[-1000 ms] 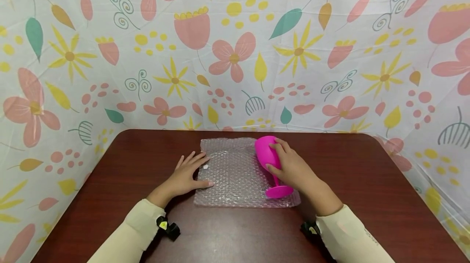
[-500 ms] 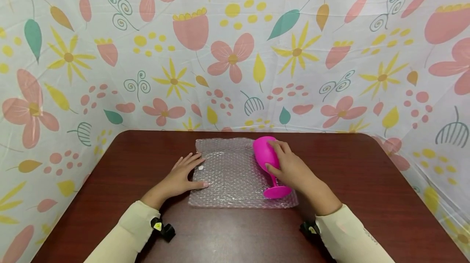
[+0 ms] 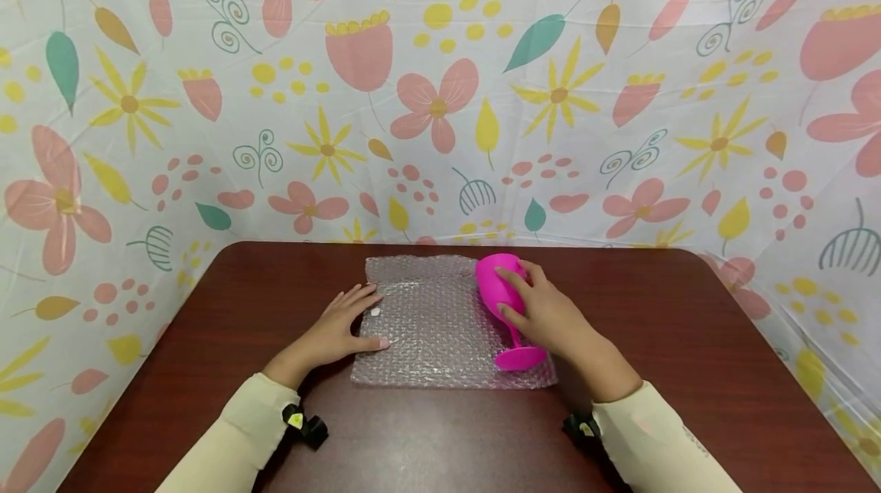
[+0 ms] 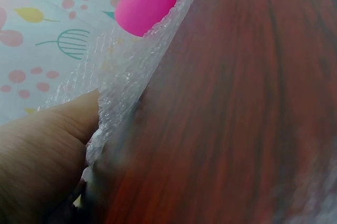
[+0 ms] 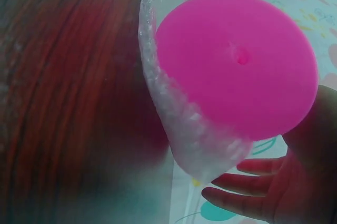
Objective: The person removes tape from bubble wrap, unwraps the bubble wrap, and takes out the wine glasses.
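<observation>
A bright pink wine glass (image 3: 519, 358) lies on its side along the right part of a bubble wrap sheet (image 3: 433, 332), its bowl toward the back and its round foot toward the front. My right hand (image 3: 547, 313) holds the bowl, thumb and fingers on its surface. In the right wrist view the foot of the wine glass (image 5: 237, 66) faces the camera and hides part of the hand. On the left edge of the wrap rests my left hand (image 3: 333, 329), fingers spread and thumb lying on the sheet. The left wrist view shows the bubble wrap (image 4: 126, 76) beside the thumb.
Under everything is a dark reddish-brown table (image 3: 427, 439) with rounded far corners. A white cloth (image 3: 440, 195) printed with flowers and leaves hangs right behind its far edge. Black straps with small devices circle both wrists.
The bubble wrap has slid slightly left, together with my left hand. On the right hand, a finger has shifted across the bowl; the wine glass stays almost in place.
</observation>
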Demonstrator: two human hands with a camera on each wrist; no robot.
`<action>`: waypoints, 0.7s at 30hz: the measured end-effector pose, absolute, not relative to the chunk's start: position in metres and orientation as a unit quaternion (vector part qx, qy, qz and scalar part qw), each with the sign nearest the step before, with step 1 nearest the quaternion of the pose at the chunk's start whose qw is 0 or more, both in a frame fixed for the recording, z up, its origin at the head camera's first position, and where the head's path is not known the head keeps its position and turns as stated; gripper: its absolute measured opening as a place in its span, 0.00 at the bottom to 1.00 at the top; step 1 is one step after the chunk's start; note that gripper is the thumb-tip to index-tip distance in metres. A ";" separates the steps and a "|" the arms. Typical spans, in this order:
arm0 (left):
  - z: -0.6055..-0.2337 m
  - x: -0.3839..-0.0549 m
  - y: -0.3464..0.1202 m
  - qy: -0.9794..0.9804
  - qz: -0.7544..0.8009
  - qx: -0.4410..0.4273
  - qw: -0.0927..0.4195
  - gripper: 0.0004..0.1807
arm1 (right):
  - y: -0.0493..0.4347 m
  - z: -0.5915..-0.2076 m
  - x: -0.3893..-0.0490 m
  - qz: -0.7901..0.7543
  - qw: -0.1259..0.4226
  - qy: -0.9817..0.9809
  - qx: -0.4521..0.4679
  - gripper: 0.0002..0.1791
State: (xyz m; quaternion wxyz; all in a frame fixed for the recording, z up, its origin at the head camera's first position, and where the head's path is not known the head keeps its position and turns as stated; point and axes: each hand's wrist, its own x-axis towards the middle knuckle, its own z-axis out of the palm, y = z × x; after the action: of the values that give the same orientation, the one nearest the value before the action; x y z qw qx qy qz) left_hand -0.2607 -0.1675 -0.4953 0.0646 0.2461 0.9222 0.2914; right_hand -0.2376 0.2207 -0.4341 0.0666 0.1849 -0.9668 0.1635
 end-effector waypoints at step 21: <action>-0.496 -0.262 -0.167 0.918 0.304 0.247 0.057 0.50 | 0.225 -0.435 -0.239 0.165 0.073 -0.972 0.153 0.47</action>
State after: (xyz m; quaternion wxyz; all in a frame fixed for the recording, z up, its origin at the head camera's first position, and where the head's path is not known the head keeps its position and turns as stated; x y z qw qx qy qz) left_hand -0.2623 -0.1670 -0.4960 0.0570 0.2471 0.9182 0.3042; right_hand -0.2390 0.2249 -0.4351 0.0726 0.1532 -0.9717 0.1646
